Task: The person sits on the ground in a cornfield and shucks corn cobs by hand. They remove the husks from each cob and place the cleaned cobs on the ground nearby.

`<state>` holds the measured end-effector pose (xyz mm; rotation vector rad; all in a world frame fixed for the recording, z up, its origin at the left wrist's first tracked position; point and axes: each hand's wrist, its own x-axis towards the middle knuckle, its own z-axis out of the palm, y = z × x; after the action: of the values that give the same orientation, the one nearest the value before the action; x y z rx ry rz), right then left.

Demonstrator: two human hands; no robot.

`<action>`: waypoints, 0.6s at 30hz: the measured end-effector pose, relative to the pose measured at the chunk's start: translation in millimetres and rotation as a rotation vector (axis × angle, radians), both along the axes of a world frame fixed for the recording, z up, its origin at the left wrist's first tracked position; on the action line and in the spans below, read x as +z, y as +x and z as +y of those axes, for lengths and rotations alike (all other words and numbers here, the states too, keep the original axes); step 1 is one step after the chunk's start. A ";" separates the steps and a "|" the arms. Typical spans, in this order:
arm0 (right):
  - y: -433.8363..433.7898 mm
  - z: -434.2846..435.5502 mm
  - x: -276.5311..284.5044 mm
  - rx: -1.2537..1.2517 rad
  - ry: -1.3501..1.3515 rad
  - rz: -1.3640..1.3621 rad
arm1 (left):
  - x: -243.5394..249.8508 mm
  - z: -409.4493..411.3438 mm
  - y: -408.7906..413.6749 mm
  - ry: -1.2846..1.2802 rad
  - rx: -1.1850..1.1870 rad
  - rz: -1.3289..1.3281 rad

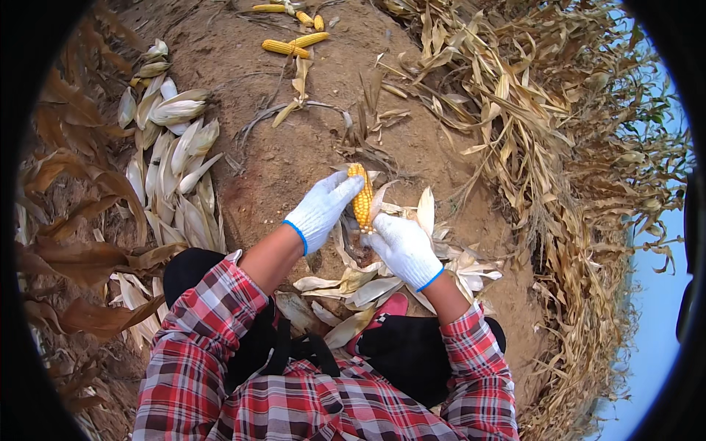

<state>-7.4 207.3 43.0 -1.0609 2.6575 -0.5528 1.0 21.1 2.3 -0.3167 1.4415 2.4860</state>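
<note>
Between my two gloved hands is an ear of yellow corn (361, 199), its kernels bare along the side that faces me. My left hand (325, 209), in a white knit glove with a blue cuff, grips the ear from the left with the thumb across its upper part. At the lower end of the ear, my right hand (402, 245), gloved alike, has its fingers closed around the base and the husk. A strip of pale husk (380, 198) stands off the ear's right side. Loose dry husks (375, 289) lie on the soil below both hands.
A pile of corn ears still in husks (176, 165) lies on the left. Several husked ears (285, 48) rest on the bare soil (259, 143) at the far end. Dry cornstalks (513, 110) line the right side; brown leaves (83, 259) reach in from the left.
</note>
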 end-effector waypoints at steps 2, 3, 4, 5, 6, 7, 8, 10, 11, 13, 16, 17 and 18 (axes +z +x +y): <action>-0.6 2.0 1.8 0.041 0.091 0.015 | 0.3 0.1 0.6 -0.008 -0.052 0.014; 0.5 -0.2 8.9 0.063 0.148 0.036 | 1.4 0.1 1.1 -0.013 -0.077 0.020; 1.7 -1.6 12.1 0.085 0.206 0.056 | 3.3 0.3 2.5 -0.097 -0.122 0.037; 4.9 -1.7 8.0 0.183 0.224 0.096 | 5.8 0.8 5.0 -0.180 -0.167 0.054; 11.3 -2.0 -0.4 0.282 0.235 0.136 | 7.5 1.6 8.1 -0.269 -0.210 0.069; 18.0 -1.4 -9.2 0.377 0.254 0.178 | 7.8 4.5 9.1 -0.270 -0.346 0.099; 25.2 1.2 -21.1 0.374 0.119 0.109 | 10.4 9.2 12.3 -0.238 -0.384 0.131; 25.1 11.1 -20.4 0.365 0.171 0.020 | 18.8 12.0 14.3 -0.149 -0.405 0.174; 19.0 16.5 -10.4 0.335 0.312 -0.033 | 18.6 8.3 14.0 -0.135 -0.346 0.131; -10.0 49.1 -0.7 0.155 0.533 -0.056 | 20.8 -0.2 7.5 -0.101 -0.228 0.063; -41.1 84.5 21.2 -0.076 0.623 0.283 | 15.4 -7.0 2.4 0.155 -0.161 0.013; -44.7 88.0 29.0 -0.117 0.493 0.236 | 18.1 -8.9 2.2 0.202 -0.147 0.006; -42.1 72.9 49.0 -0.231 0.291 -0.001 | 14.3 -5.5 1.5 0.241 -0.138 0.000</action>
<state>-49.5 280.2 92.0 -0.6775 2.7677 -0.1945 2.5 15.5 16.6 -0.1645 1.1063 2.5104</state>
